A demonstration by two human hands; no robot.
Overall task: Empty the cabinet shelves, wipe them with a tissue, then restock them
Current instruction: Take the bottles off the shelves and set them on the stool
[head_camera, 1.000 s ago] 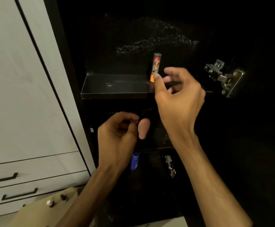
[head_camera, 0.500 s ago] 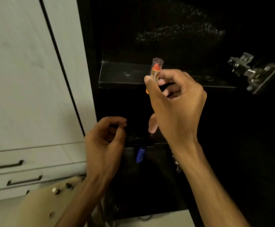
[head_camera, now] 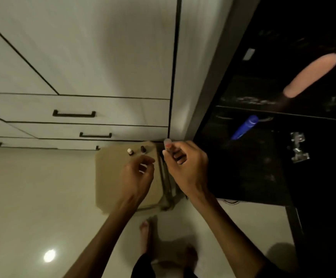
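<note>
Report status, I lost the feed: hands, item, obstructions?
Right hand pinching small tube over cardboard box. Left hand empty, half curled. Blue pen, pink item on shelves. Path clear.

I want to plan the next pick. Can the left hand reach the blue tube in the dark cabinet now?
Probably not directly. The left hand is empty and hovers over the cardboard box, while the right hand, holding a small clear tube, sits between it and the blue tube. The right hand is nearer.

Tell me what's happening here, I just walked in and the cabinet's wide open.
A person is emptying the dark cabinet. Their right hand holds a small clear tube over a low tan stand where two little bottles already sit. The left hand is empty. A blue pen and a pink object remain on the shelves.
</note>
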